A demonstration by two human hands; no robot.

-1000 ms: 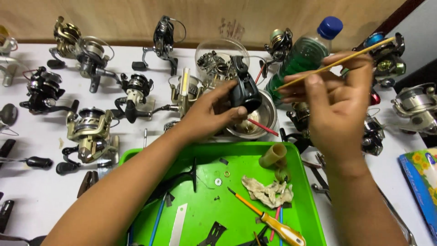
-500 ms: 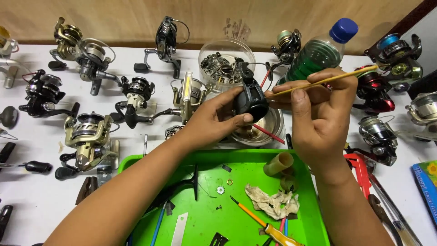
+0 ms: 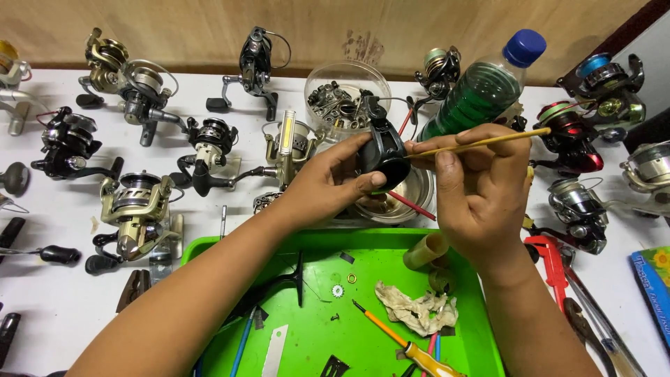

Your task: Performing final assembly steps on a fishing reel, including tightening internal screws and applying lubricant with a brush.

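Note:
My left hand (image 3: 333,183) grips a black fishing reel body (image 3: 382,150) held above a small metal bowl (image 3: 391,199). My right hand (image 3: 478,192) pinches a thin yellow-handled brush (image 3: 488,142), its tip touching the side of the reel body. Both forearms reach over a green tray (image 3: 314,328) that holds a small gear, a washer, a crumpled rag (image 3: 417,308) and an orange-handled screwdriver (image 3: 405,343).
Several spinning reels lie on the white table, on the left (image 3: 136,206) and on the right (image 3: 579,209). A clear tub of metal parts (image 3: 342,94) and a bottle of green liquid with a blue cap (image 3: 481,87) stand behind. Red-handled pliers (image 3: 551,262) lie at the right.
Both hands with the reel body and the brush have shifted slightly left and down in view. The brush stays against the reel body.

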